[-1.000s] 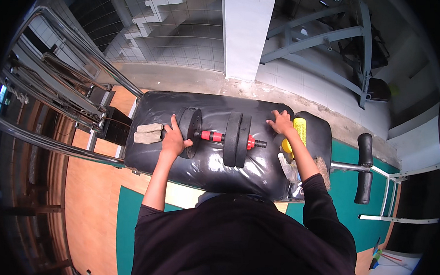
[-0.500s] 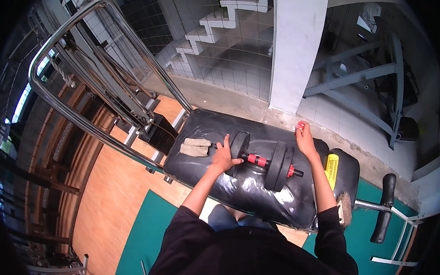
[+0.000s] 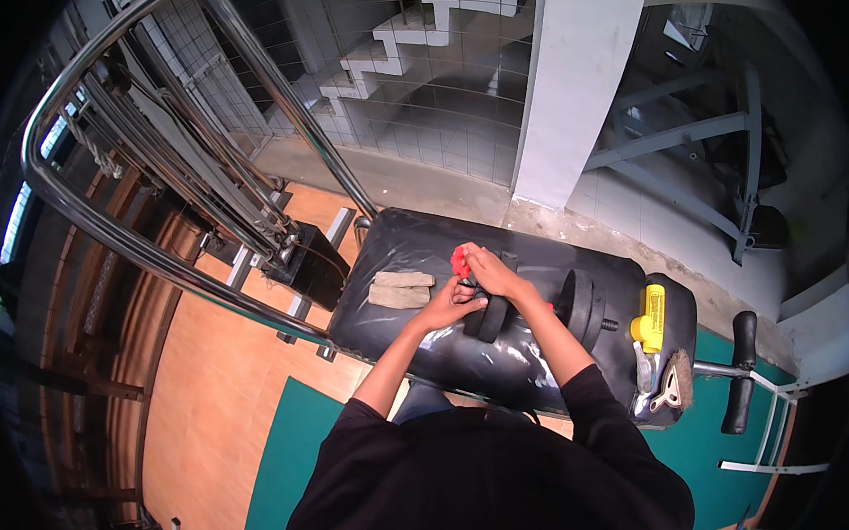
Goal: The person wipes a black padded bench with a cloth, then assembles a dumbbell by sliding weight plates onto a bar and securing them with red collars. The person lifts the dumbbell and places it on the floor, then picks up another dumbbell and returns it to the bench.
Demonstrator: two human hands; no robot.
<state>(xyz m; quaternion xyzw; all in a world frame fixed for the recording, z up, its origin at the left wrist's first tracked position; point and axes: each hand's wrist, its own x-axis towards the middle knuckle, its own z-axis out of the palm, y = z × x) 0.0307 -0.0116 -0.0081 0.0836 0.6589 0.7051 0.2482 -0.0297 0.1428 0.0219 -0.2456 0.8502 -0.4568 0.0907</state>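
Note:
A dumbbell lies across the black padded bench [image 3: 414,246], with dark plates [image 3: 581,305] near its right end and another set of plates [image 3: 488,317] by my hands. My right hand [image 3: 497,273] pinches a red ring-shaped collar [image 3: 458,260] at the dumbbell's left end. Just below, my left hand [image 3: 453,307] is closed around the left end of the bar, its thumb against the plate. Between the plates the bar's grip is mostly hidden by my right forearm. A black threaded bar end [image 3: 609,325] sticks out on the right.
Folded beige cloths [image 3: 400,290] lie left of my hands. On the bench's right part are a yellow bottle [image 3: 652,317], a silver tool [image 3: 644,369] and a brush [image 3: 674,385]. A chrome frame [image 3: 158,243] rises at the left; a white pillar [image 3: 583,97] stands behind.
My right hand has brought the red collar left, from above the right plates to the bar's left end. My left hand has closed from spread fingers onto the bar end. The view has shifted.

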